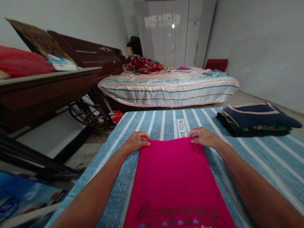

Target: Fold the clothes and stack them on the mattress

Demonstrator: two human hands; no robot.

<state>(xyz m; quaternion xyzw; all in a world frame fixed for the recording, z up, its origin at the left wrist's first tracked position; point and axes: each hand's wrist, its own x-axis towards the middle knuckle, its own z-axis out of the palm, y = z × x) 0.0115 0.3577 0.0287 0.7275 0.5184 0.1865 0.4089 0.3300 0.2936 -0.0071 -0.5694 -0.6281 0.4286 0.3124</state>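
Observation:
A bright pink garment with upside-down "Charming" lettering and small hearts lies flat in front of me; its near end runs out of view. My left hand pinches its far left corner between thumb and fingers. At the far right corner, my right hand grips the cloth the same way. The far edge stretches between both hands, sagging slightly in the middle. Beneath it is a blue, white-striped cloth with "With lo" printed on it, the rest of the words covered.
Folded dark clothes are stacked at the right. Beyond stands a bed with a red floral bundle. On the left is a wooden table with an iron wheel below, bearing a red plastic bag. Pale wardrobes line the back.

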